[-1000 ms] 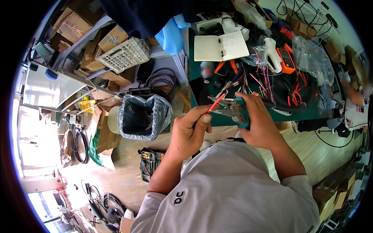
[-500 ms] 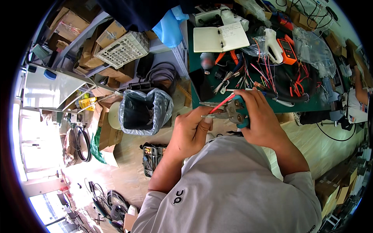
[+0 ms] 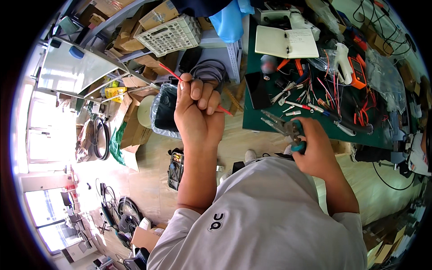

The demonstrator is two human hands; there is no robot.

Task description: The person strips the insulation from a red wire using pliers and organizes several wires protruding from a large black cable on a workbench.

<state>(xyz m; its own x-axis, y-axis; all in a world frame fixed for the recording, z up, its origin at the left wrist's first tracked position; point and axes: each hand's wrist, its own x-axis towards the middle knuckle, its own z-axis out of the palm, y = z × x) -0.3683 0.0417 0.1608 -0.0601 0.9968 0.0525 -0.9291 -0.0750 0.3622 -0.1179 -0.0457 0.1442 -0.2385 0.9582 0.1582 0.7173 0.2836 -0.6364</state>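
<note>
My left hand (image 3: 199, 108) is closed around a red wire (image 3: 169, 70), raised in front of the lined bin. One end of the wire sticks out past the thumb to the upper left, and the other comes out below the fingers. Teal-handled long-nose pliers (image 3: 284, 127) are in my right hand (image 3: 313, 145), near the table's front edge. The jaws are parted, point up and left, and have nothing between them. Close beyond the pliers, cable lugs (image 3: 284, 99) and loose wires (image 3: 334, 92) lie on the green tabletop (image 3: 261, 124).
A dark phone (image 3: 258, 91) lies at the table's left edge, below an open notebook (image 3: 286, 42). An orange meter (image 3: 357, 74) and red-handled cutters (image 3: 361, 117) are farther right. The bin (image 3: 160, 118) stands left of the table, and a tool case (image 3: 175, 170) sits on the floor.
My left hand has moved up and left with the red wire, away from the pliers. The pliers have moved slightly right, and their jaws no longer have the wire by them. The view has shifted.
</note>
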